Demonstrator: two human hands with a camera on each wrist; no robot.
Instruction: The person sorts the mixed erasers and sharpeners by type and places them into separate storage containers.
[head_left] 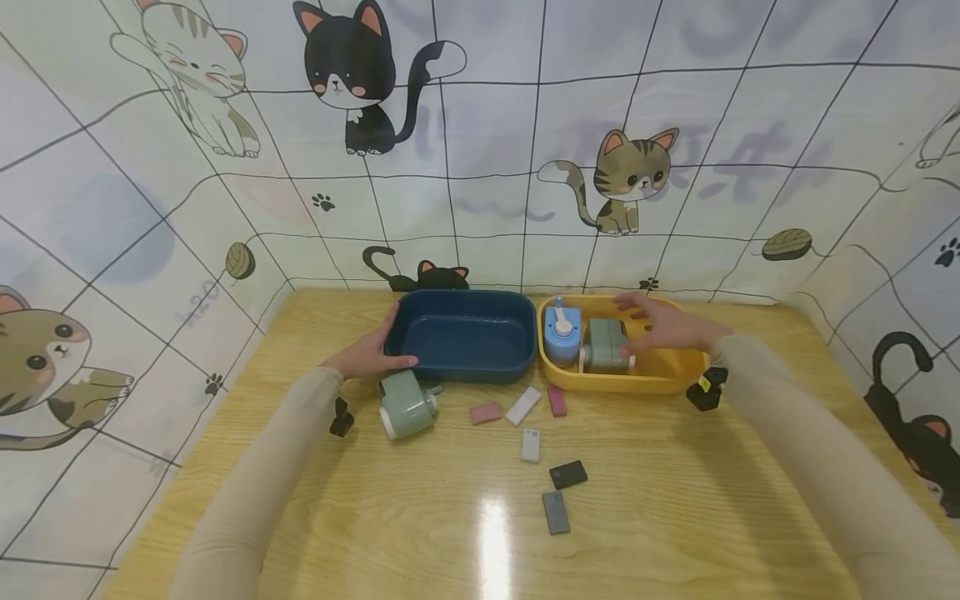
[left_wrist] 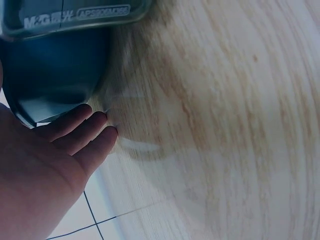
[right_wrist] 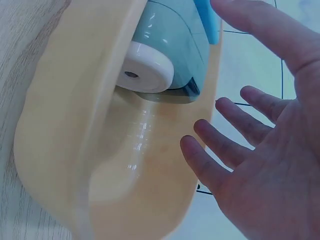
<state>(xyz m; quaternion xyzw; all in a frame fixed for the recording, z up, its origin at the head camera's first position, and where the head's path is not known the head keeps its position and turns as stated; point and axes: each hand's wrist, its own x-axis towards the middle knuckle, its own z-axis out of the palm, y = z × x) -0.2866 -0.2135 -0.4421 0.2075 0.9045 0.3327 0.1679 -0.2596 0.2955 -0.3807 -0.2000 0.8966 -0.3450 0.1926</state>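
Note:
My left hand [head_left: 370,350] lies against the left end of a dark blue bin [head_left: 471,375], its fingers straight along the outer wall and the thumb near the front corner. Just below that hand a green pencil sharpener [head_left: 408,406] lies on the table; its lettered edge [left_wrist: 75,20] tops the left wrist view. Over the right part of a yellow bin [head_left: 622,382] hovers my right hand [head_left: 667,325], fingers spread and holding nothing. Close to its thumb, a second green pencil sharpener [head_left: 606,343] sits in the bin, beside a blue pencil sharpener [head_left: 562,340].
Several small blocks lie in front of the bins: a pink block [head_left: 486,413], a white block [head_left: 523,406], a magenta block [head_left: 557,401], another white block [head_left: 531,446], a black block [head_left: 568,474] and a grey block [head_left: 557,512]. A cat-patterned backdrop [head_left: 495,142] rises behind.

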